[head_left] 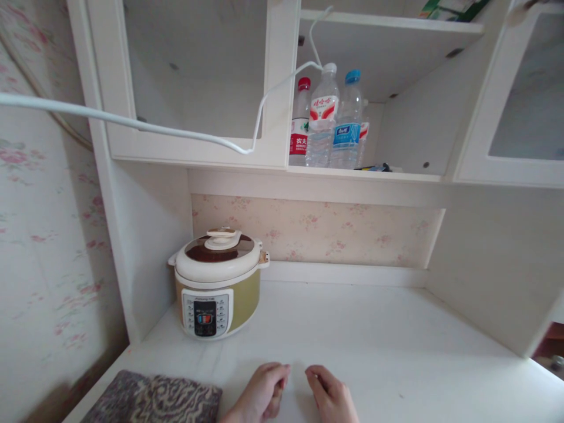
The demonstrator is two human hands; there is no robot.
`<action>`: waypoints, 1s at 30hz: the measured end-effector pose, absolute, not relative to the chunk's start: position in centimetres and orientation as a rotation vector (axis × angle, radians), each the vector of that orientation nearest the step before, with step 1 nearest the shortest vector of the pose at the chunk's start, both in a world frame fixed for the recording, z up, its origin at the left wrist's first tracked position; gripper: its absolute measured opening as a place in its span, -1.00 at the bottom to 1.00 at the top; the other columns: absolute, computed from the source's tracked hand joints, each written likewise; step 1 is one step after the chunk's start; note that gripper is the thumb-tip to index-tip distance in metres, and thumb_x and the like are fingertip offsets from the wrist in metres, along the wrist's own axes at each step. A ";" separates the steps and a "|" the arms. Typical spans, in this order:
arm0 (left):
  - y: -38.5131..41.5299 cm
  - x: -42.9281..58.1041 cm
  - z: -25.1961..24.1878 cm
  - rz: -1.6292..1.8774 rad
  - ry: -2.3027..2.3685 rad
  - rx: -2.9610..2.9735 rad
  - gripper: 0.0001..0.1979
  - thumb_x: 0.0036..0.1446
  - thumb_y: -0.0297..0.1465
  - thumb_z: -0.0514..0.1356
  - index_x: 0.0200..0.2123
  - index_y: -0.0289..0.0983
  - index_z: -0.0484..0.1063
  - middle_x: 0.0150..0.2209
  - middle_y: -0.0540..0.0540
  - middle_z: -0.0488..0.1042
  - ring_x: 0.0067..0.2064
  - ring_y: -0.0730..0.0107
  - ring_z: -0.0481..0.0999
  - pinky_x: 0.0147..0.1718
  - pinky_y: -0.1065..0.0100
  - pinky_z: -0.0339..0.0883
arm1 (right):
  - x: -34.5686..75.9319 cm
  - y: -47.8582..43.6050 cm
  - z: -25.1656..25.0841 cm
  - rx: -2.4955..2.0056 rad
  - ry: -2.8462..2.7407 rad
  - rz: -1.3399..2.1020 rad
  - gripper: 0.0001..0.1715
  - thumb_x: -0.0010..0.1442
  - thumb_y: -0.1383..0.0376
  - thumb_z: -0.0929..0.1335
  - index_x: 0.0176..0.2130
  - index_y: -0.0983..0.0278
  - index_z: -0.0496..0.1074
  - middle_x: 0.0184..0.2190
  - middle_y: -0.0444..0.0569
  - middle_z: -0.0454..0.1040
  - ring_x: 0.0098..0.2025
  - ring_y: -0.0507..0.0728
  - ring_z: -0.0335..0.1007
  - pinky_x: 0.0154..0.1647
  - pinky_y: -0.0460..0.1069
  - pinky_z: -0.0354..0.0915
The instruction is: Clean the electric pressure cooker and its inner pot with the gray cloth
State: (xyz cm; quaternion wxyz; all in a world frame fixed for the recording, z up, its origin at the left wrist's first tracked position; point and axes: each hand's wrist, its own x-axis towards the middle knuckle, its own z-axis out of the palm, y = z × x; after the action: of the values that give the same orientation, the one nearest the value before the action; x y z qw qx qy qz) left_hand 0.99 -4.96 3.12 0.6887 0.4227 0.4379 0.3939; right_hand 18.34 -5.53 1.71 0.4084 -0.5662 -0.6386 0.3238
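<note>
My left hand (263, 389) is low in the middle of the view, above the white countertop (379, 352). Its fingers are curled in and the thumb is pressed against them; nothing shows in it. A short gap to the right, my right hand (329, 395) is closed in the same way, with nothing visible between the fingers. The two hands do not touch each other. Nearest to the left hand is a folded grey and cream patterned cloth (176, 399). Behind it stands a green and white electric pressure cooker (244, 296) with its lid on.
Above the counter hangs a white cabinet (202, 150), with several plastic bottles (324, 132) on its lower shelf. A white cable (176, 130) crosses in front of it. Side panels (497, 264) bound the counter recess left and right. Floral wallpaper (35, 235) covers the left wall.
</note>
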 end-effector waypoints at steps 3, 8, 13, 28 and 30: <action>-5.4 1.0 3.8 0.892 1.006 0.952 -0.63 -0.13 -0.07 0.18 -0.61 -0.23 0.18 -0.76 0.20 -0.03 -0.75 0.65 -0.11 -0.68 0.39 -0.32 | 18.3 -5.8 1.9 -1.430 -1.614 0.837 -0.50 0.17 -0.03 0.20 -0.35 0.26 0.51 -0.48 -0.07 0.48 -0.39 0.12 0.34 -0.37 -0.09 0.20; -6.1 0.9 5.0 0.895 0.985 0.932 -0.68 -0.08 -0.15 0.18 -0.57 -0.25 0.18 -0.70 0.20 -0.02 -0.68 0.66 -0.14 -0.64 0.40 -0.33 | 18.1 -6.3 2.3 -1.414 -1.596 0.868 -0.55 0.21 0.03 0.20 -0.32 0.26 0.51 -0.47 -0.08 0.49 -0.38 0.12 0.33 -0.35 -0.08 0.18; -6.3 0.7 5.0 0.883 0.956 0.943 -0.69 -0.05 -0.16 0.17 -0.56 -0.25 0.17 -0.69 0.21 -0.06 -0.68 0.65 -0.18 -0.64 0.39 -0.35 | 18.0 -6.6 2.6 -1.424 -1.599 0.876 -0.56 0.20 0.05 0.20 -0.32 0.26 0.51 -0.47 -0.09 0.48 -0.38 0.11 0.33 -0.36 -0.08 0.16; -6.4 0.6 4.8 0.886 0.939 0.957 -0.71 -0.01 -0.19 0.17 -0.53 -0.25 0.18 -0.64 0.19 -0.03 -0.64 0.63 -0.17 -0.63 0.40 -0.33 | 17.9 -6.6 2.6 -1.429 -1.633 0.844 -0.58 0.21 0.07 0.20 -0.33 0.24 0.50 -0.54 -0.11 0.40 -0.46 0.09 0.24 -0.44 -0.07 0.09; -6.4 0.7 5.0 0.882 0.944 0.956 -0.71 0.00 -0.20 0.16 -0.53 -0.25 0.17 -0.64 0.19 -0.04 -0.63 0.63 -0.17 -0.63 0.40 -0.33 | 17.9 -6.7 2.7 -1.432 -1.635 0.850 -0.59 0.20 0.07 0.20 -0.33 0.24 0.50 -0.54 -0.11 0.40 -0.46 0.10 0.25 -0.44 -0.07 0.09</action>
State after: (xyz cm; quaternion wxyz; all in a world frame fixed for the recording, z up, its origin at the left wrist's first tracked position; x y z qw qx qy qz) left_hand 0.66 -6.42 4.95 0.6942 0.4283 0.4227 0.3949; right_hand 17.88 -6.66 2.66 0.3931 -0.5644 -0.6441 0.3348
